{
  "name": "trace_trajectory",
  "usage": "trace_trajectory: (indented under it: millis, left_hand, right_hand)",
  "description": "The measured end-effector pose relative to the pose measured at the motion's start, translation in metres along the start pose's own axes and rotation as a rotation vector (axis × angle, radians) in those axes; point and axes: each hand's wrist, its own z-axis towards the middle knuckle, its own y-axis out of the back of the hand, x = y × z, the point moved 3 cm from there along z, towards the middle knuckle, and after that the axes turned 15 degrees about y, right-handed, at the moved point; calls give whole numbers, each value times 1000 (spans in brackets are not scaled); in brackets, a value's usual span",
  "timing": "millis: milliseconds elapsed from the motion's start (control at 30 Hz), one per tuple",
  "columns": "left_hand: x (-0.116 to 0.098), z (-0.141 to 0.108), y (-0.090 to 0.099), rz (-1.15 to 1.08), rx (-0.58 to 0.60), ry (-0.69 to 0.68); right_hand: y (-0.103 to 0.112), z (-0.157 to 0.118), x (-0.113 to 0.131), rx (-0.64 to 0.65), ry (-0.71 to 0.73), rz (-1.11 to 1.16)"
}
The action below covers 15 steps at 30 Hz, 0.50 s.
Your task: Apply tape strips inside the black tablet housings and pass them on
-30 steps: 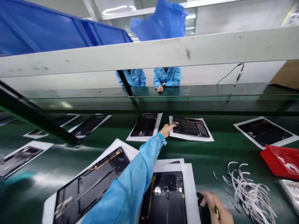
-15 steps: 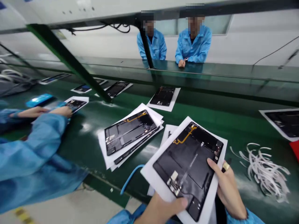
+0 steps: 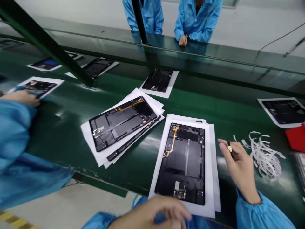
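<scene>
A black tablet housing [image 3: 181,165] with an orange flex cable lies on white paper sheets [image 3: 209,194] in front of me. Over its near edge, my left hand [image 3: 157,211] is curved and holds nothing, its fingers apart. To the right of the sheets, my right hand [image 3: 240,168] is closed around a slim dark tool with a pale yellow band [image 3: 229,147]; the tool's kind is unclear. Beside that hand lies a pile of curled white strips [image 3: 265,157]. Left of the housing is a fanned stack of paper with another tablet housing [image 3: 124,122] on top.
More housings on paper lie along the green bench, one at the back [image 3: 158,81] and one at right [image 3: 284,111]. A red object [image 3: 295,138] sits at the right edge. A co-worker's sleeve [image 3: 14,127] reaches in at left. A green post [image 3: 47,44] slants across the bench.
The tablet housing and its paper, held up in both hands before, now lie on the bench. Both hands have let go, the right moving to the side. The view has tilted downward.
</scene>
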Motion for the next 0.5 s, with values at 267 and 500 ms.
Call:
trace_trajectory:
  millis: [267, 500]
  left_hand:
    - [-89, 116, 55, 758, -643, -434]
    - [-94, 146, 56, 744, -617, -397]
  right_hand:
    - [-28, -18, -12, -39, -175, 415]
    - [-45, -21, -23, -97, -209, 554]
